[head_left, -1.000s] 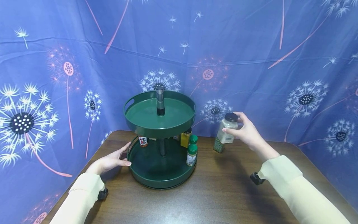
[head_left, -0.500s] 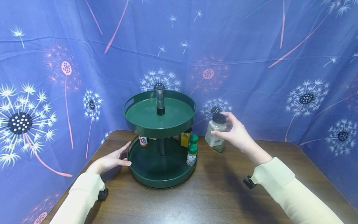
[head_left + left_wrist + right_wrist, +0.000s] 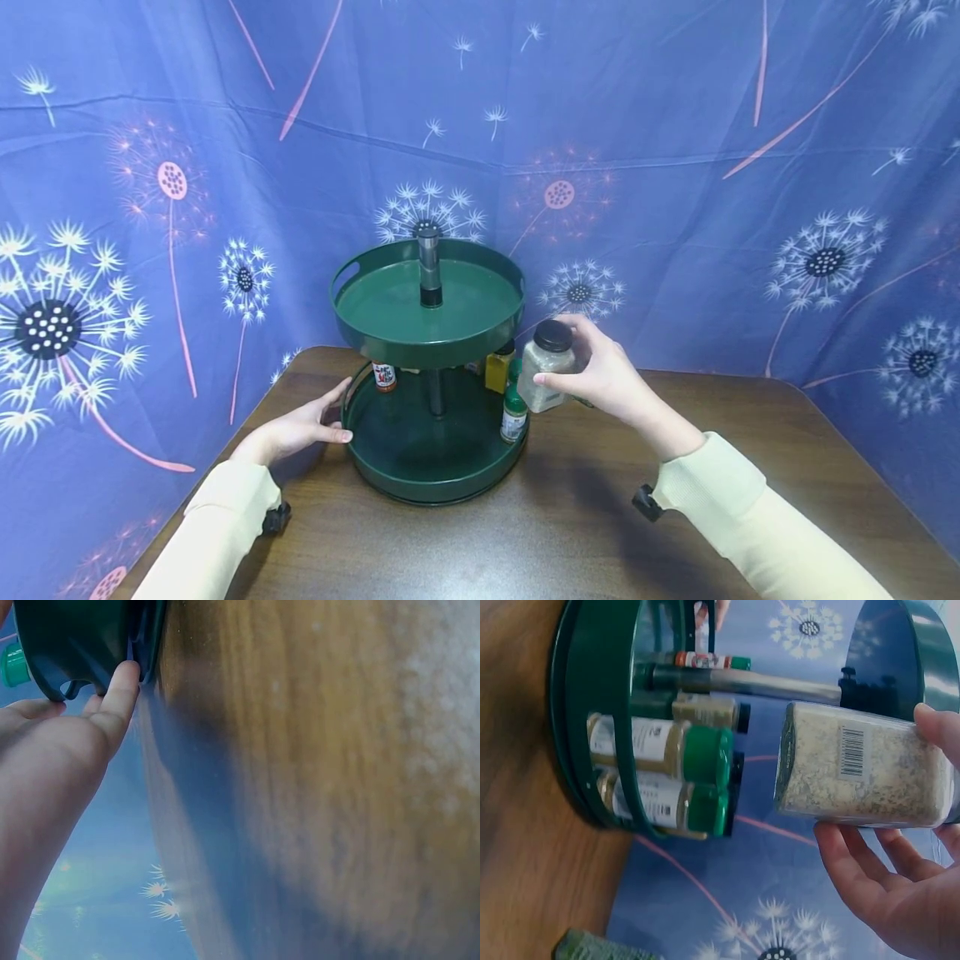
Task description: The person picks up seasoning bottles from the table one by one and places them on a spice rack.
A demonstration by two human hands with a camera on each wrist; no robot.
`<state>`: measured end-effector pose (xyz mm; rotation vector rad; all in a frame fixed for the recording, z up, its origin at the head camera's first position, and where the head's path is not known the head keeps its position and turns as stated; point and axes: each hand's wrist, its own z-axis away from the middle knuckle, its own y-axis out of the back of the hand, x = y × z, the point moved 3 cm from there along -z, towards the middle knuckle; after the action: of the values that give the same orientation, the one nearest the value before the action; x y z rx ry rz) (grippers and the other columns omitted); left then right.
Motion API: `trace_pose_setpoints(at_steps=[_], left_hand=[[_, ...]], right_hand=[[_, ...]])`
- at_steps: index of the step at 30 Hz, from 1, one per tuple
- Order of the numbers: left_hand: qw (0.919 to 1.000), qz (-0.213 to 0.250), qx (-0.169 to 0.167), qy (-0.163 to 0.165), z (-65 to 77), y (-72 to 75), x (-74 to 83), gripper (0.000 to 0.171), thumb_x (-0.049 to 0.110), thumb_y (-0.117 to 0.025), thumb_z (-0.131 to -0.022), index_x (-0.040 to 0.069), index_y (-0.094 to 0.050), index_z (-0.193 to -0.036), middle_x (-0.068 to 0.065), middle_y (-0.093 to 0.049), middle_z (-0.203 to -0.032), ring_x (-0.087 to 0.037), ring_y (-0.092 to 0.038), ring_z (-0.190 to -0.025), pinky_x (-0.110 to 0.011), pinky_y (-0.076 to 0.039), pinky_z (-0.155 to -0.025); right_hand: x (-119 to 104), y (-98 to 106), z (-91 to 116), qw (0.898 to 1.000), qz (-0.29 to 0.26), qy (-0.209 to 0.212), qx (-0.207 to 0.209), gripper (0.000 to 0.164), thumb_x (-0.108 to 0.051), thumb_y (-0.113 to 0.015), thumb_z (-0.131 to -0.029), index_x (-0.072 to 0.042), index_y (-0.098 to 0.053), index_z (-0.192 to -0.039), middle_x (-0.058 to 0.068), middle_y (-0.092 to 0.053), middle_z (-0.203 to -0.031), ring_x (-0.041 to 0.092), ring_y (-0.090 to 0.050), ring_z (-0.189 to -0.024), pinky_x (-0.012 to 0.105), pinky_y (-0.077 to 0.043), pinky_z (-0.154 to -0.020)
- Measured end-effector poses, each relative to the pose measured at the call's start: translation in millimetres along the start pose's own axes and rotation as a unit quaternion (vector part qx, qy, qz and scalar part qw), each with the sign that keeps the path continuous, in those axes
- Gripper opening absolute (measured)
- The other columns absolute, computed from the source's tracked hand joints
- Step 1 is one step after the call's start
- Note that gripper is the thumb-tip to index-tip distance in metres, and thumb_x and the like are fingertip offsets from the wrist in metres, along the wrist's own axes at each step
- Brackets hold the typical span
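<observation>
My right hand grips a clear, squarish spice jar with a black lid and pale flaky contents. It is held in the air beside the right side of a green two-tier turntable, just outside the gap between the tiers. In the right wrist view the jar shows a barcode, and the fingers and thumb hold it from both sides. My left hand touches the left outer wall of the lower tier with spread fingers. In the left wrist view its fingertips meet the green wall near a cutout.
On the lower tier stand green-capped spice bottles, a yellow container and a red-and-white labelled bottle. A green-filled container is on the wooden table, mostly hidden behind my right hand in the head view. A blue dandelion-patterned cloth hangs behind.
My right hand has carried the black-lidded jar left and slightly down, from above the green-filled container to the turntable's right side. The left hand and turntable have stayed put.
</observation>
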<state>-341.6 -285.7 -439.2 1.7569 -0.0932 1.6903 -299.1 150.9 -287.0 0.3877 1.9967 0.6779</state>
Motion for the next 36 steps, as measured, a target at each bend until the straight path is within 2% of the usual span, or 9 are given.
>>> trace_pose_setpoints(at_steps=[7, 14, 18, 23, 29, 36], left_hand=[[0.9999, 0.011, -0.006, 0.000, -0.7, 0.3, 0.4, 0.101, 0.016, -0.069, -0.086, 0.007, 0.008, -0.151, -0.035, -0.011, -0.149, -0.050, -0.029, -0.132, -0.053, -0.028, -0.106], [0.9998, 0.015, -0.012, -0.005, 0.0, 0.1, 1.3, 0.102, 0.015, -0.069, -0.086, 0.006, 0.009, -0.151, -0.036, -0.011, -0.149, -0.051, -0.032, -0.130, -0.049, -0.031, -0.105], [0.9998, 0.014, -0.012, -0.003, -0.8, 0.1, 0.7, 0.101, 0.016, -0.068, -0.086, 0.006, 0.009, -0.151, -0.035, -0.009, -0.150, -0.051, -0.029, -0.131, -0.050, -0.030, -0.105], [0.9999, 0.014, -0.007, 0.007, -1.2, 0.0, 1.2, 0.102, 0.017, -0.069, -0.086, 0.008, 0.008, -0.151, -0.033, -0.007, -0.151, -0.051, -0.028, -0.132, -0.053, -0.027, -0.107], [0.9996, 0.024, -0.003, 0.010, -0.7, -1.1, 1.9, 0.103, 0.019, -0.070, -0.085, 0.010, 0.007, -0.152, -0.033, -0.005, -0.152, -0.053, -0.028, -0.131, -0.057, -0.025, -0.107], [0.9996, 0.029, -0.003, 0.008, -0.8, -1.2, 0.5, 0.103, 0.018, -0.070, -0.085, 0.010, 0.008, -0.152, -0.032, -0.004, -0.152, -0.052, -0.024, -0.133, -0.057, -0.024, -0.107]], right_hand=[[-0.9, -20.3, 1.1, 1.000, -0.024, 0.016, -0.010, 0.072, -0.025, -0.086, -0.067, -0.019, -0.047, -0.127, 0.004, -0.062, -0.115, 0.022, -0.065, -0.099, 0.033, -0.054, -0.074], [1.0, -40.7, 4.0, 0.999, -0.033, 0.013, -0.031, 0.071, -0.025, -0.086, -0.068, -0.019, -0.047, -0.127, 0.006, -0.066, -0.111, 0.020, -0.066, -0.095, 0.031, -0.054, -0.073], [3.2, -52.0, 5.4, 0.998, -0.048, 0.013, -0.041, 0.070, -0.024, -0.085, -0.068, -0.018, -0.047, -0.127, 0.007, -0.066, -0.111, 0.021, -0.066, -0.098, 0.030, -0.054, -0.074], [6.4, -63.9, 6.2, 0.998, -0.041, 0.018, -0.048, 0.069, -0.025, -0.085, -0.068, -0.020, -0.048, -0.126, 0.005, -0.066, -0.113, 0.021, -0.065, -0.100, 0.028, -0.053, -0.073], [12.0, -74.5, 9.7, 0.998, -0.022, 0.019, -0.050, 0.069, -0.026, -0.085, -0.068, -0.020, -0.049, -0.126, 0.002, -0.064, -0.114, 0.022, -0.065, -0.097, 0.026, -0.053, -0.066], [14.8, -82.3, 12.6, 0.998, 0.005, 0.018, -0.053, 0.072, -0.029, -0.085, -0.068, -0.017, -0.048, -0.129, 0.003, -0.058, -0.125, 0.025, -0.063, -0.101, 0.027, -0.053, -0.073]])
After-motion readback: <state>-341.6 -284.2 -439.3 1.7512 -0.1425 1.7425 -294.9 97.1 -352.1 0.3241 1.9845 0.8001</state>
